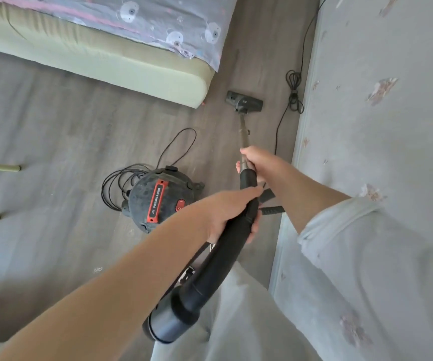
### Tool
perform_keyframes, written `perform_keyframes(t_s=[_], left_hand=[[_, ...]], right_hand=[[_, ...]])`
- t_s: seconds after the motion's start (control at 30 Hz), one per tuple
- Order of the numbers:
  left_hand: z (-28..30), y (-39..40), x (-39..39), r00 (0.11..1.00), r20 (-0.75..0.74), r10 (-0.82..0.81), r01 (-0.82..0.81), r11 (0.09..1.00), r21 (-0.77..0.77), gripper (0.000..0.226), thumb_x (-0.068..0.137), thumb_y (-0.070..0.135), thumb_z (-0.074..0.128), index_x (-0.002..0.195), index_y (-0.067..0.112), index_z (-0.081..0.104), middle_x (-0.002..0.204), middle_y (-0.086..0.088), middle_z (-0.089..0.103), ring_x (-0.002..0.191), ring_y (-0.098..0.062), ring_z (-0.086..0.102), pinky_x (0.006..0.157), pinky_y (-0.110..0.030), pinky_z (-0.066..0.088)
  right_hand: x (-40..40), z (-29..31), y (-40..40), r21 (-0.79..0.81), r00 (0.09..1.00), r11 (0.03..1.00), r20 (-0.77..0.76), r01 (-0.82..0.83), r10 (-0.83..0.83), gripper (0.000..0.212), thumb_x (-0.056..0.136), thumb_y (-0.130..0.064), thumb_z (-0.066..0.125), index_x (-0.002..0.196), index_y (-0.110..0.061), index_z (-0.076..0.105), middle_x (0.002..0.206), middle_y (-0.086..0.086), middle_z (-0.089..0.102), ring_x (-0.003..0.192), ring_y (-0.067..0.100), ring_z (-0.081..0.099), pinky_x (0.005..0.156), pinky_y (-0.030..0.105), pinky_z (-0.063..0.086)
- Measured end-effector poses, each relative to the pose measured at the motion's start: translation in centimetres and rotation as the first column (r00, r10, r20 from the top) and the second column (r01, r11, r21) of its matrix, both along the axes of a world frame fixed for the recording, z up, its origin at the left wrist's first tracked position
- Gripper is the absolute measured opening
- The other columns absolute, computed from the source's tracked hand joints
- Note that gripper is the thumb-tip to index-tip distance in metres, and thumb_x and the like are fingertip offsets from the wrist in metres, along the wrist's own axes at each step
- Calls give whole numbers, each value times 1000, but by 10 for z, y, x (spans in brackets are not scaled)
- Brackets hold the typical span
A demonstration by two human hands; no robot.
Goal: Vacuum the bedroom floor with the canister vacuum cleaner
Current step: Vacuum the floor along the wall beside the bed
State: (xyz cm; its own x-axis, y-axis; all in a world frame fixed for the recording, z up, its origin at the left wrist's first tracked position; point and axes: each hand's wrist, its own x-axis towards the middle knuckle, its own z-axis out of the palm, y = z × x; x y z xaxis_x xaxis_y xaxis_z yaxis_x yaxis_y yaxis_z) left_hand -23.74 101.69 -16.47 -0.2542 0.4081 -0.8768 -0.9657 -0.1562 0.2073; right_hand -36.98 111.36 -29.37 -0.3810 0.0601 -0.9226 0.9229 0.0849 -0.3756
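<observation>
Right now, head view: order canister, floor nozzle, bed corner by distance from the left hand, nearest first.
From the left hand:
1. Canister, just to its left on the floor.
2. Floor nozzle, ahead at the wand's end.
3. Bed corner, ahead-left, about level with the nozzle; too close to call.

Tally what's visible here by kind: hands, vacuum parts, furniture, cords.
Hands: 2, left hand, right hand
Vacuum parts: 3, canister, wand, floor head
Furniture: 1, bed
Cords: 1, cord
Total: 7

- Floor [54, 105], centre-left: matt grey wood-grain boards.
- Wand [243, 131], upper centre: dull metal.
- Handle tube [225, 246]: smooth black plastic.
- Bedcover [158, 19], top: printed cloth.
</observation>
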Motion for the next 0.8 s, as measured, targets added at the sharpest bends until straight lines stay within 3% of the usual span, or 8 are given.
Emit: perform_keyframes(t_s=[0.1, 0.33, 0.53, 0.67, 0.8], left_hand=[[-5, 34, -22, 998, -9, -66, 66, 997, 30, 34, 102, 46, 56, 87, 15, 53, 60, -2, 57, 43, -16, 52, 47, -20, 47], [-4, 72, 6, 983, 18, -183, 182, 981, 64, 32, 98, 46, 62, 94, 16, 54, 64, -2, 60, 48, -17, 56, 51, -24, 50], [18, 33, 72, 972, 57, -230, 228, 973, 40, 32, 97, 46, 65, 89, 16, 58, 64, -2, 62, 47, -18, 57, 48, -23, 50], [35, 2, 122, 961, 69, -268, 266, 963, 35, 33, 97, 47, 64, 90, 15, 57, 64, -2, 61, 48, -18, 57, 47, -24, 49], [54, -41, 179, 950, 101, -294, 288, 955, 70, 33, 97, 47, 64, 89, 16, 58, 63, -1, 61, 46, -17, 57, 47, -22, 50]], right_hand=[[-22, -3, 38, 3, 997, 997, 7, 77, -77, 18, 98, -21, 56, 92, -7, 46, 90, 8, 53, 64, 19, 56, 53, 29, 52], [14, -6, 101, -1, 979, 981, 62, 195, -195, 16, 95, -19, 59, 104, -9, 49, 100, 9, 55, 67, 21, 58, 55, 29, 54], [95, 14, 74, -25, 969, 973, 99, 228, -224, 13, 99, -21, 52, 103, -10, 46, 96, 13, 53, 64, 20, 57, 54, 31, 54], [155, 28, 43, -10, 964, 968, 90, 252, -250, 23, 100, -21, 51, 119, -8, 45, 102, 16, 53, 66, 19, 56, 56, 31, 55], [222, 40, 5, 1, 959, 963, 87, 270, -269, 29, 100, -19, 49, 126, -5, 45, 100, 16, 53, 62, 19, 55, 47, 27, 53]])
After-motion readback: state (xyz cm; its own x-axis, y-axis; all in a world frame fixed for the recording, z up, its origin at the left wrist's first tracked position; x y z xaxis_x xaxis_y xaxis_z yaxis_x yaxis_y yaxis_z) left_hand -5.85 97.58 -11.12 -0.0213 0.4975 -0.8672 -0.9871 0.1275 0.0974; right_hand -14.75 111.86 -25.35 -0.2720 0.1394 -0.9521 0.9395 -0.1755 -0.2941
